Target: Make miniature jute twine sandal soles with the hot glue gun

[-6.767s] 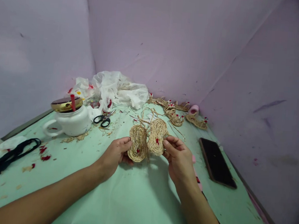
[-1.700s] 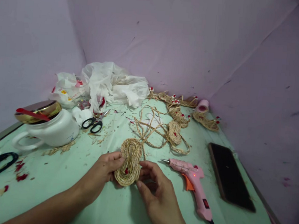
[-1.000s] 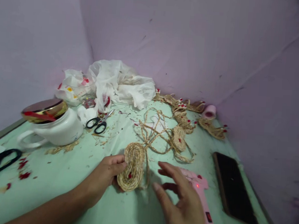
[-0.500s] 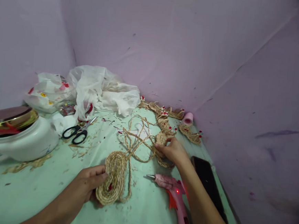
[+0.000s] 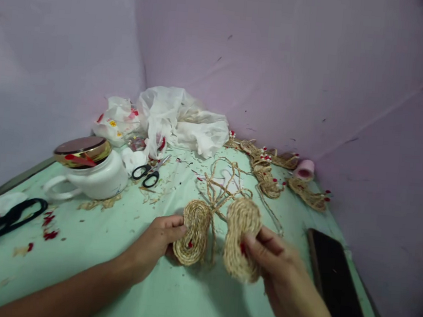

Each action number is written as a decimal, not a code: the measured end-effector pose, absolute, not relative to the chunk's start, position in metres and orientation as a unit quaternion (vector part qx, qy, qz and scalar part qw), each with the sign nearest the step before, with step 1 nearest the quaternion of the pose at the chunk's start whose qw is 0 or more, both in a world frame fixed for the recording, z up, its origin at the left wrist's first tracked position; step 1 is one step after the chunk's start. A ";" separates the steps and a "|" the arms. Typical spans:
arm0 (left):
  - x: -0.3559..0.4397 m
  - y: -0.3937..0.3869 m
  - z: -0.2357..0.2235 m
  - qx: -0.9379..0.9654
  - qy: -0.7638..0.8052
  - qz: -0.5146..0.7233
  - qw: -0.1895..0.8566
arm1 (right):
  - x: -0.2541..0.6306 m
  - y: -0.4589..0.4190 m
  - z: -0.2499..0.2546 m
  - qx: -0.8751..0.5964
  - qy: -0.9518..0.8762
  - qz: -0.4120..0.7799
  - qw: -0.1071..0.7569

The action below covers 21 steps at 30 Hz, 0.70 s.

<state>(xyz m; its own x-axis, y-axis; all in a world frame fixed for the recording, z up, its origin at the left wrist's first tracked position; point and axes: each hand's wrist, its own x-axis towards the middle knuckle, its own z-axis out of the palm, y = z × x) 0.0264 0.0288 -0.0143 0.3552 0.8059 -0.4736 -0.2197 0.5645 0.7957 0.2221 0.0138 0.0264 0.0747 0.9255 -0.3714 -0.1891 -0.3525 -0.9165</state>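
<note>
My left hand [image 5: 156, 239] grips the edge of a figure-eight coil of braided straw cord [image 5: 195, 218], shaped like a small shoe sole, with a red spot low on it. From its top right runs loose braided cord [image 5: 209, 185], looped on the green cloth. A second straw sole [image 5: 241, 217] of like shape is raised beside the first, pinched between the thumb and fingers of my right hand [image 5: 274, 261]. The two soles are apart. The right one is slightly blurred and also shows some red beneath the thumb.
Black-handled scissors [image 5: 151, 173], a white teapot [image 5: 107, 179] with a gold-rimmed lid-like case [image 5: 82, 151], and plastic bags [image 5: 181, 122] lie left and back. Several straw slippers [image 5: 264, 177] and a pink roll [image 5: 304, 170] line the wall. A dark phone [image 5: 336, 285] lies right.
My right hand has lifted the second straw sole from near the slippers and brought it beside the first. The view has shifted left; the pink glue gun no longer shows.
</note>
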 end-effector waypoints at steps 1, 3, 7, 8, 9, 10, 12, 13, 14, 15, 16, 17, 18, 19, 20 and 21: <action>0.026 0.029 -0.015 0.324 0.454 0.339 0.758 | 0.214 0.005 0.023 -0.552 -0.309 0.619 0.465; 0.026 0.028 -0.016 0.326 0.451 0.339 0.758 | 0.202 -0.004 0.015 -0.536 -0.276 0.650 0.464; 0.025 0.029 -0.015 0.323 0.439 0.337 0.767 | 0.194 -0.004 0.004 -0.560 -0.263 0.638 0.458; 0.024 0.029 -0.015 0.324 0.437 0.335 0.769 | 0.193 -0.003 0.003 -0.567 -0.258 0.637 0.454; 0.024 0.029 -0.015 0.327 0.437 0.332 0.770 | 0.193 -0.002 0.001 -0.574 -0.253 0.636 0.449; 0.024 0.029 -0.015 0.330 0.436 0.329 0.770 | 0.193 -0.001 0.000 -0.582 -0.250 0.634 0.445; 0.024 0.029 -0.015 0.334 0.430 0.326 0.773 | 0.192 0.000 -0.003 -0.595 -0.261 0.620 0.440; 0.024 0.029 -0.016 0.334 0.425 0.330 0.774 | 0.191 0.000 -0.005 -0.600 -0.274 0.610 0.440; 0.024 0.029 -0.017 0.333 0.420 0.334 0.776 | 0.191 -0.001 -0.007 -0.604 -0.287 0.600 0.440; 0.024 0.029 -0.017 0.330 0.415 0.338 0.778 | 0.190 -0.001 -0.009 -0.604 -0.298 0.592 0.442; 0.024 0.029 -0.018 0.328 0.410 0.340 0.780 | 0.189 -0.001 -0.011 -0.601 -0.305 0.590 0.445; 0.024 0.029 -0.018 0.327 0.407 0.340 0.782 | 0.188 -0.001 -0.012 -0.598 -0.305 0.590 0.449; 0.024 0.029 -0.019 0.327 0.405 0.339 0.784 | 0.187 -0.001 -0.013 -0.594 -0.301 0.593 0.453; 0.024 0.029 -0.019 0.328 0.402 0.337 0.785 | 0.186 -0.001 -0.013 -0.588 -0.294 0.599 0.457; 0.024 0.029 -0.019 0.329 0.401 0.335 0.787 | 0.184 0.000 -0.013 -0.583 -0.286 0.604 0.462; 0.024 0.029 -0.019 0.330 0.400 0.332 0.788 | 0.183 0.000 -0.013 -0.580 -0.278 0.606 0.469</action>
<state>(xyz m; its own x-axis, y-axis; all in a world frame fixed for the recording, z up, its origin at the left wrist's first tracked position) 0.0242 0.0285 -0.0191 0.4586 0.7880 -0.4109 -0.2593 0.5608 0.7863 0.1832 0.0004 -0.0128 0.1107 0.8901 -0.4421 -0.2458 -0.4065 -0.8800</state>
